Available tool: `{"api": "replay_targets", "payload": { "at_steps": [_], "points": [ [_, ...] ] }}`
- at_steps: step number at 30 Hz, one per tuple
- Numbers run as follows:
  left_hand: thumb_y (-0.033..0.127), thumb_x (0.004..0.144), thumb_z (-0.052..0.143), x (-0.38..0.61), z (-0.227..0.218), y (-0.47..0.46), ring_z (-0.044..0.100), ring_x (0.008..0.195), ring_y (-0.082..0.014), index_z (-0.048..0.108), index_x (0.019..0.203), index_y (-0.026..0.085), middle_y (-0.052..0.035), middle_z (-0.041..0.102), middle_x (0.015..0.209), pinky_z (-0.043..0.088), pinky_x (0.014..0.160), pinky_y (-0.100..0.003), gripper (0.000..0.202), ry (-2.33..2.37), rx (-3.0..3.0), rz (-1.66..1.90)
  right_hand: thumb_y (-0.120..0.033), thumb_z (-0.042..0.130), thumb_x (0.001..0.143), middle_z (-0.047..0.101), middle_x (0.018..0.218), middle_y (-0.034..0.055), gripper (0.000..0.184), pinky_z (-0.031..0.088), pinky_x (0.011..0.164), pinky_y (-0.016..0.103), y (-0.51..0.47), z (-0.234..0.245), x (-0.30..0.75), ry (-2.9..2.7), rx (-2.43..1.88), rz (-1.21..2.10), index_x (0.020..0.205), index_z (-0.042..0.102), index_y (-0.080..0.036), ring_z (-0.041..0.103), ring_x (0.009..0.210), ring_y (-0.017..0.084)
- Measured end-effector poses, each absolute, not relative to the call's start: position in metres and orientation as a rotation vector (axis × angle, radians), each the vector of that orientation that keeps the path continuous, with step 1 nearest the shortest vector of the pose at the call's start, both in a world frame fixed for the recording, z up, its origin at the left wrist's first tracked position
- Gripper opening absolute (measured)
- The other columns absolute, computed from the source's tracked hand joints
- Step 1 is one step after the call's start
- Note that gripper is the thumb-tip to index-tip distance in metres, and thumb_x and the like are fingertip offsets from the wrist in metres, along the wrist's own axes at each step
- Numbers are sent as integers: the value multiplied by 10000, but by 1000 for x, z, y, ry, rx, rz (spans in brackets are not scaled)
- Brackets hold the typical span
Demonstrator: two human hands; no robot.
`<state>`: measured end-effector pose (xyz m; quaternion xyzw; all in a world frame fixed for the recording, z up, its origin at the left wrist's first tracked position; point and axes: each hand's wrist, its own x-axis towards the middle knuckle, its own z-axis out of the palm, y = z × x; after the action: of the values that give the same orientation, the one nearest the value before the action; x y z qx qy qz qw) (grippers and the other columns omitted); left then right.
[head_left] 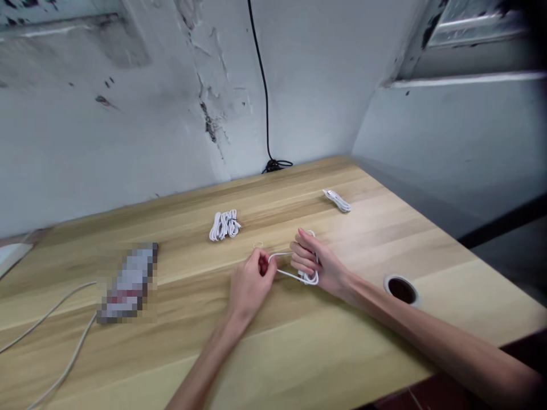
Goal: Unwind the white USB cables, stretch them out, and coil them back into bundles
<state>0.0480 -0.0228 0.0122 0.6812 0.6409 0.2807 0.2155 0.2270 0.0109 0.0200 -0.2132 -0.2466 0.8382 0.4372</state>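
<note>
A thin white cable (294, 275) runs between my two hands over the wooden table (299, 353). My left hand (249, 285) pinches one stretch of it, fingers closed. My right hand (317, 262) is wrapped round several gathered loops of the same cable, just above the tabletop. A small pale rubber band (257, 245) lies on the table just beyond my left hand.
A coiled, tied white cable bundle (224, 225) lies further back, and another bundle (337, 200) at the far right. A blurred-out flat object (128, 283) lies left with grey cords (51, 324). A round cable hole (401, 289) sits right. A black cable (261, 85) hangs down the wall.
</note>
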Motion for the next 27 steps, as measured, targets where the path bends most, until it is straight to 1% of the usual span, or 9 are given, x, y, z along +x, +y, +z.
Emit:
{"api": "replay_targets", "payload": {
  "at_steps": [3,6,8,10,12,14,20,24,27],
  "points": [
    [434,923,563,43,10,-20,486,618,-128,533,800,199,35,523,675,357,602,-241,267,1649,1561,1034,-466,674,880,219,524,-97,535,172,413,232,9,22,225,-626,-576,2009,618,288,-206,79,445,63],
    [410,890,625,42,11,-17,533,717,-128,526,798,187,2,567,811,419,669,-235,261,1493,1271,1256,-490,659,884,220,532,-88,543,165,423,249,8,22,225,-648,-611,2001,612,285,-205,90,451,66],
    [378,868,663,43,13,-17,591,881,-155,510,753,178,-50,618,977,456,775,-252,276,1396,1152,1337,-496,638,897,211,541,-83,548,157,422,262,7,20,225,-633,-613,2019,603,277,-207,94,450,69],
    [347,861,679,44,15,-18,593,1074,-203,464,695,179,-94,637,1120,456,901,-293,319,1300,1083,1378,-485,623,910,198,545,-78,545,149,421,276,8,18,225,-618,-629,2020,594,274,-211,91,449,74],
    [319,873,671,45,17,-20,577,1162,-230,425,677,187,-111,651,1175,444,955,-325,341,1219,1046,1392,-467,636,905,191,546,-76,536,144,420,289,10,16,225,-632,-675,1963,591,283,-214,82,451,79],
    [289,891,655,45,19,-22,589,1163,-234,419,689,193,-113,676,1155,434,978,-348,326,1164,1046,1403,-451,652,895,192,544,-72,532,142,424,303,11,14,224,-665,-713,1889,582,292,-215,81,456,85],
    [242,900,660,43,20,-25,659,1007,-205,503,760,188,-91,727,1004,419,1003,-384,218,1094,1117,1423,-413,598,937,218,544,-47,493,183,479,332,10,12,223,-783,-701,1748,564,347,-211,163,480,112],
    [257,881,687,42,17,-24,682,925,-214,569,802,173,-79,716,941,485,900,-383,165,1019,1095,1435,-423,555,959,274,593,-25,465,220,514,322,9,17,223,-780,-687,1752,591,372,-206,247,532,128],
    [320,858,713,43,16,-24,681,836,-199,584,785,166,-68,702,897,509,795,-348,214,956,1040,1400,-465,576,938,283,614,-29,460,215,502,301,9,19,222,-769,-684,1837,612,385,-204,250,532,122]
  ]
}}
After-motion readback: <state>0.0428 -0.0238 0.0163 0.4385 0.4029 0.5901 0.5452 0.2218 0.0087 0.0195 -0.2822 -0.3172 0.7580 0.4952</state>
